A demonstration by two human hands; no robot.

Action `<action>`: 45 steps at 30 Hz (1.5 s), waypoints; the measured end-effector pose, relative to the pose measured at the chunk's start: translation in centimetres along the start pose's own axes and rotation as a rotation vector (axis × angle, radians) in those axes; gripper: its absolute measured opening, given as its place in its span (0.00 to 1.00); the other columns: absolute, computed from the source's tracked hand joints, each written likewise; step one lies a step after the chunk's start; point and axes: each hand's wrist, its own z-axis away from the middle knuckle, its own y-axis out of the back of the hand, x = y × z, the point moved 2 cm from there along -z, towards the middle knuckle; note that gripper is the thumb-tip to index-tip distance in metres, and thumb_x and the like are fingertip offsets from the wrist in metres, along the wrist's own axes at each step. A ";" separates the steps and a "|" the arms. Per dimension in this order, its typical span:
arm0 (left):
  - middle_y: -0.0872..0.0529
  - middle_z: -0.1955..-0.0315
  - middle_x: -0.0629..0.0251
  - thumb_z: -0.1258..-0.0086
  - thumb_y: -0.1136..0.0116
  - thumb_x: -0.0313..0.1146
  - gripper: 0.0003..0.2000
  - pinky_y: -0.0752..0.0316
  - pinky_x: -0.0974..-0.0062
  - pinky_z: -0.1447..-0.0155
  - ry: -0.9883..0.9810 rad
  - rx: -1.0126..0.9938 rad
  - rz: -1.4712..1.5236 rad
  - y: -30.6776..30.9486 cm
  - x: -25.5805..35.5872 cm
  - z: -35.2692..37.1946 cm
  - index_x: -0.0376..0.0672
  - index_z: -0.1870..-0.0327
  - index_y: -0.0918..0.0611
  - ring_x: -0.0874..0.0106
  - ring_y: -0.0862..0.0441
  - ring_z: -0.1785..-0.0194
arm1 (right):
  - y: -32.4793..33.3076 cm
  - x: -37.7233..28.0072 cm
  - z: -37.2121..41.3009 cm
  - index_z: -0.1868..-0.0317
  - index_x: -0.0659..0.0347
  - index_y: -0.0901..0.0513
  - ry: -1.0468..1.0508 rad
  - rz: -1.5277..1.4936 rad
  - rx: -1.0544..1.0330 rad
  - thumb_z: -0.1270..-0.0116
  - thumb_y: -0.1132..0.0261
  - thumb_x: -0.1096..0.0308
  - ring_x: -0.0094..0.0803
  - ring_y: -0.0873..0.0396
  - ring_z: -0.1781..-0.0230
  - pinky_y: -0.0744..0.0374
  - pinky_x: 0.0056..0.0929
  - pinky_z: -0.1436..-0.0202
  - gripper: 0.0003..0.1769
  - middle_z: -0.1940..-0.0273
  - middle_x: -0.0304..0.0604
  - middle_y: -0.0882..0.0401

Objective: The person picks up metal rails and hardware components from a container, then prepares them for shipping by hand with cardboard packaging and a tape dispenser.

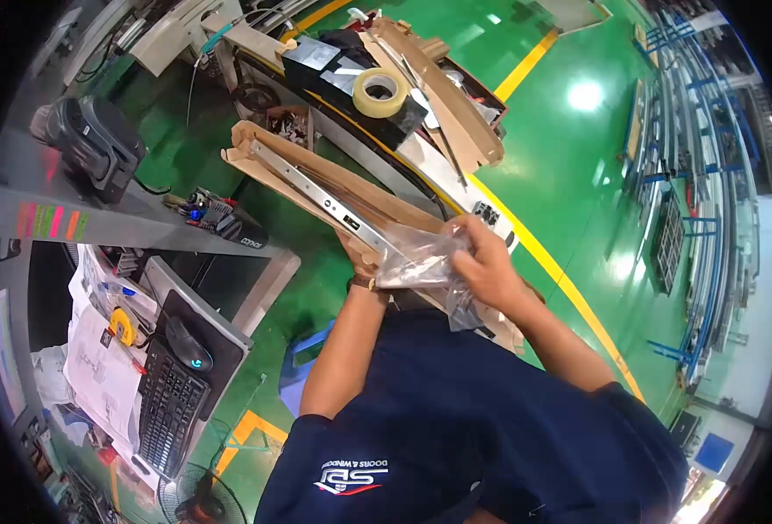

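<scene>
A long, narrow cardboard box (pixel 244 144) lies open across my front, slanting from upper left to lower right. Inside it is a long silvery metal bar (pixel 311 189) with holes and slots along its face. My left hand (pixel 353 250), with a watch on its wrist, supports the box from below; most of its fingers are hidden behind the cardboard. With thumb and fingers closed, my right hand (pixel 488 266) grips a clear plastic bag (pixel 416 259). That bag covers the near end of the bar, and its loose part hangs beneath my right hand.
Beyond the box, a tape roll (pixel 380 93) sits on a black box (pixel 351 106) beside more opened cardboard (pixel 438 96). A desk with a keyboard (pixel 172 404), mouse (pixel 188 343) and papers (pixel 102 375) stands left. Racks of long profiles (pixel 705 175) line the right.
</scene>
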 end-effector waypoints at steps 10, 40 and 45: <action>0.21 0.34 0.63 0.26 0.47 0.72 0.38 0.22 0.51 0.32 -0.037 0.095 0.002 -2.2 0.5 0.4 0.52 0.28 0.26 0.58 0.22 0.35 | -0.8 -2.7 1.8 0.46 0.63 0.20 0.248 0.294 0.131 0.37 0.30 0.78 0.50 0.18 0.51 0.19 0.45 0.47 0.19 0.54 0.51 0.18; 0.09 0.55 0.54 0.26 0.46 0.70 0.34 0.14 0.53 0.45 0.003 -0.071 0.085 -0.7 0.9 0.5 0.43 0.47 0.13 0.53 0.11 0.51 | -4.1 1.3 3.3 0.42 0.63 0.21 -0.102 0.217 -0.023 0.20 0.40 0.66 0.54 0.15 0.57 0.19 0.48 0.51 0.13 0.58 0.57 0.14; 0.09 0.64 0.59 0.29 0.48 0.77 0.37 0.13 0.52 0.50 0.056 -0.092 0.153 0.4 1.3 -0.2 0.45 0.56 0.12 0.56 0.11 0.59 | -3.6 0.8 3.7 0.37 0.63 0.22 0.232 0.248 -0.013 0.26 0.35 0.71 0.55 0.16 0.48 0.18 0.49 0.46 0.19 0.45 0.56 0.17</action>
